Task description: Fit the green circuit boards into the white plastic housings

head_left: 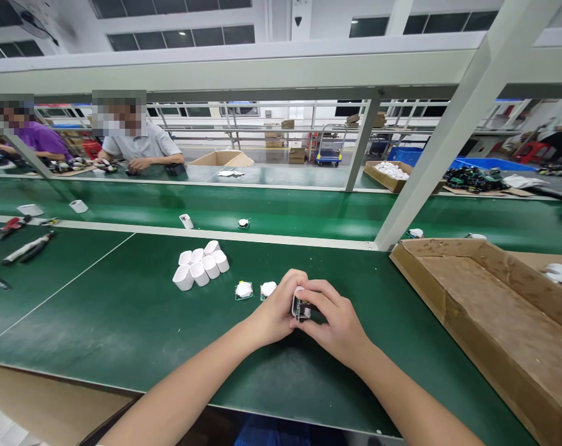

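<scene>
Left hand [275, 311] and right hand [333, 324] grip a small white plastic housing [298, 296] together. A dark circuit board [301, 311] shows inside its open end.

No legible text anywhere in view. Small part [300, 305] betw. left hand [275, 310] & right hand [331, 322]: any marks too small to read. Small label on red-&-black item [15, 227] at left of counter [99, 322], blurred, unreadable. Same for yellow tag [51, 221] nearby. Cardboard tray [476, 310]: no readable print. Dark mark on white pillar [298, 21] overhead: no reading, sign or not can't tell.
</scene>
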{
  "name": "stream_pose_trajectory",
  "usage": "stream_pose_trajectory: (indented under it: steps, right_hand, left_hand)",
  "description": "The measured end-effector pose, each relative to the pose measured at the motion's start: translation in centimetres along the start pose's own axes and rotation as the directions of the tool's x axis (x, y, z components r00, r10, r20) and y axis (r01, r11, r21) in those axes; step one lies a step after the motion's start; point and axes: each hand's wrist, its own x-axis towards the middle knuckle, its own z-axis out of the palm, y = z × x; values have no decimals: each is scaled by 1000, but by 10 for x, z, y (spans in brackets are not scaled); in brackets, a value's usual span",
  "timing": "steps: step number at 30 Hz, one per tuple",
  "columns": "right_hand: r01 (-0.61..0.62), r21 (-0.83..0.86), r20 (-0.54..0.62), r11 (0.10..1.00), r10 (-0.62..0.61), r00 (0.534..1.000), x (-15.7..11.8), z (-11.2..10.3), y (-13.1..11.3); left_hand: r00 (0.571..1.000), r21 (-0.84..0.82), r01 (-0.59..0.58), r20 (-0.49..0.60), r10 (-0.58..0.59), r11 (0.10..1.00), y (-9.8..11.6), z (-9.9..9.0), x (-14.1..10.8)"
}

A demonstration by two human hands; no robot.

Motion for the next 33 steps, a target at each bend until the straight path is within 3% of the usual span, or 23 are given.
stream_pose_trajectory:
  steps: [8,18,27,30,33]
  right_hand:
    - [-41,28,14,999,41,999,-2,-1,-2]
    - [6,39,-8,999,-5,1000,-1,-2,-3]
    - [-41,29,-4,999,41,999,-4,3,-1]
    - [-118,47,13,992,118,993,-2,4,-1]
    - [-270,145,111,952,256,960,2,0,-3]
  left_hand:
    - [1000,-24,21,10,-21,999,1,1,0]
    - [999,-83,-42,13,43,996,3,-1,0]
    - [1000,-72,-1,6,1,997,0,0,-1]
    - [1000,-78,25,-15,-26,997,-2,3,-1]
    - [992,-135,115,-29,-120,984,-3,4,-1]
